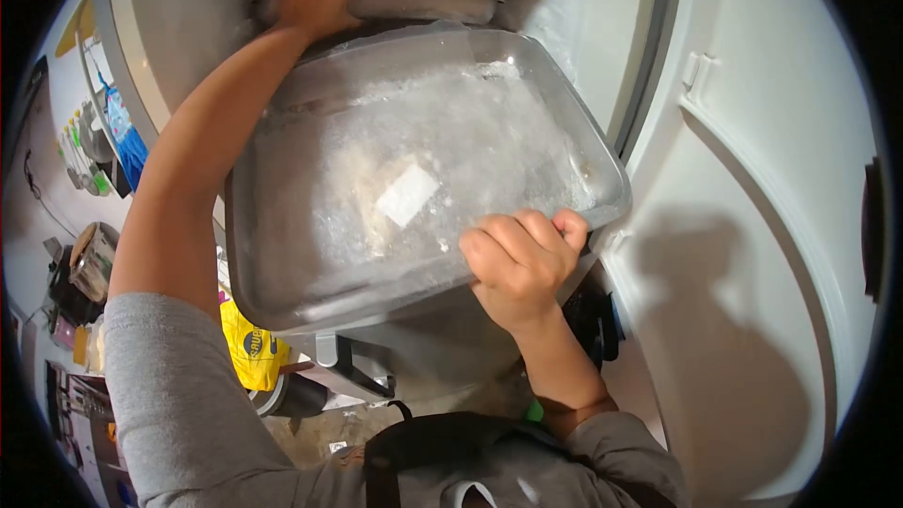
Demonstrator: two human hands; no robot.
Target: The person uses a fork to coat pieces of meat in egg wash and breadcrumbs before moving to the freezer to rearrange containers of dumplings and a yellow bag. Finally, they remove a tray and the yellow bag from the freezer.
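A large clear tray (593, 146) with frosty, icy contents and a small white label (408, 196) is tilted in front of an open fridge or freezer compartment. My right hand (527, 259) is closed over the tray's near right edge. Beyond the tray's far left side, my left hand (323, 2) reaches to a metal tray (433, 2) at the back of the compartment. Its fingers are spread over that tray's rim, and their undersides are hidden.
An open white door (752, 254) stands on the right. Below left are a yellow bag (249, 346) and a dark bin (303, 397). Pots (94, 263) and hanging utensils (85, 155) are at the far left.
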